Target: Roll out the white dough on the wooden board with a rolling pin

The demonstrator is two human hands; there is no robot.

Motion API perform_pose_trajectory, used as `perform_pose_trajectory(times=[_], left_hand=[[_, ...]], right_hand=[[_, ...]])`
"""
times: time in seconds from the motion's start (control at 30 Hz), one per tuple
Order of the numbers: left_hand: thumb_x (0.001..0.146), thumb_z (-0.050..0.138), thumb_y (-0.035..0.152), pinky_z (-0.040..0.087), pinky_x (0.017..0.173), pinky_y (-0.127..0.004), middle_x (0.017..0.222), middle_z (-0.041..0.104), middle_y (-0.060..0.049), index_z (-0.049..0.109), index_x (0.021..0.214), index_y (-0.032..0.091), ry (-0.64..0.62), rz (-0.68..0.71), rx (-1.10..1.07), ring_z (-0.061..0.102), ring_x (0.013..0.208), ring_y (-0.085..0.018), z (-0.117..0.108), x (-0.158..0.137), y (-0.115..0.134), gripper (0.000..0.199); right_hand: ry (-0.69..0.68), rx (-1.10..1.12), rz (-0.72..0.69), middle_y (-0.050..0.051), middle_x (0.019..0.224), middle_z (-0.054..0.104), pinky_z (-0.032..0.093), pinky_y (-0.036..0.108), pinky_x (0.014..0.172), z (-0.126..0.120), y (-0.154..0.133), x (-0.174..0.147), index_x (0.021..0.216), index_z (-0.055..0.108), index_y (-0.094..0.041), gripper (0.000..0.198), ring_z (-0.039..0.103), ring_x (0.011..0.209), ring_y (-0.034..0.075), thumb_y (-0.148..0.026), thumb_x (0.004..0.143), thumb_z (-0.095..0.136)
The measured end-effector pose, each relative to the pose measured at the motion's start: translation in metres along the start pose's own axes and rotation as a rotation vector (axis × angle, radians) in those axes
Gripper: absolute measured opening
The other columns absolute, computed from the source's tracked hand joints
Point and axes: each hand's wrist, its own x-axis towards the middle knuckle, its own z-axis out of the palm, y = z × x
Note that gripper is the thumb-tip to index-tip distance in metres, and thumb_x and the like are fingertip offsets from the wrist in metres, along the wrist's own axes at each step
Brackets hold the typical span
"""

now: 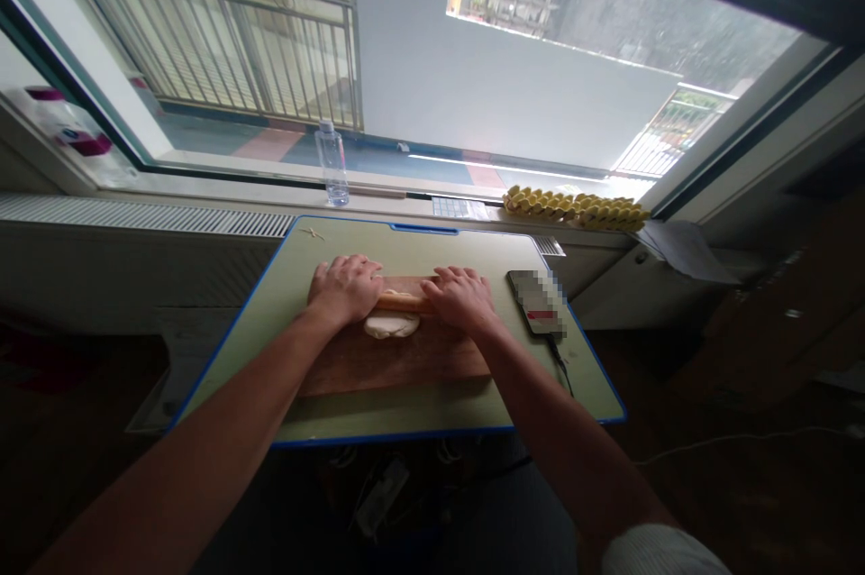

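Note:
A wooden rolling pin (pixel 400 301) lies crosswise over a flat piece of pale dough (pixel 392 325), which shows on both sides of it. My left hand (pixel 347 287) is closed over the pin's left end, and my right hand (pixel 460 294) covers its right end the same way. Both palms face down, so the pin's ends are hidden under them. Beneath the dough is a wooden board (pixel 405 368), set on a small pale green table (pixel 324 420) with a blue edge.
A phone (pixel 538 303) with a cable lies on the table, right of the board. On the windowsill stand a clear plastic bottle (pixel 331 165) and a row of yellow egg cartons (pixel 574 207). Another bottle (pixel 71 126) is at far left. A radiator grille (pixel 168 215) runs along the sill.

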Motion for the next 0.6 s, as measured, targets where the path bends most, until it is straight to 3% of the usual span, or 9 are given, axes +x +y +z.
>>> perform_pose_trajectory(times=[0.23,0.6], left_hand=[[0.106,0.032,0.046,0.039,0.121,-0.047,0.161,0.062,-0.003,0.07,0.143,0.035,0.038,-0.005,0.026,0.056,0.143,-0.027,0.0,-0.006,0.001,0.055],[0.103,0.037,0.044,0.042,0.116,-0.054,0.15,0.07,-0.009,0.079,0.133,0.027,0.168,0.026,-0.057,0.062,0.135,-0.034,0.006,-0.014,0.002,0.054]], right_hand=[[-0.01,-0.022,-0.004,0.006,0.157,0.064,0.036,0.051,0.122,-0.002,-0.002,-0.006,0.151,0.064,-0.032,0.057,0.052,0.145,0.031,-0.061,0.108,0.043],[0.001,-0.025,0.002,0.008,0.156,0.064,0.032,0.051,0.121,-0.002,-0.004,-0.012,0.152,0.063,-0.03,0.057,0.05,0.144,0.032,-0.06,0.109,0.041]])
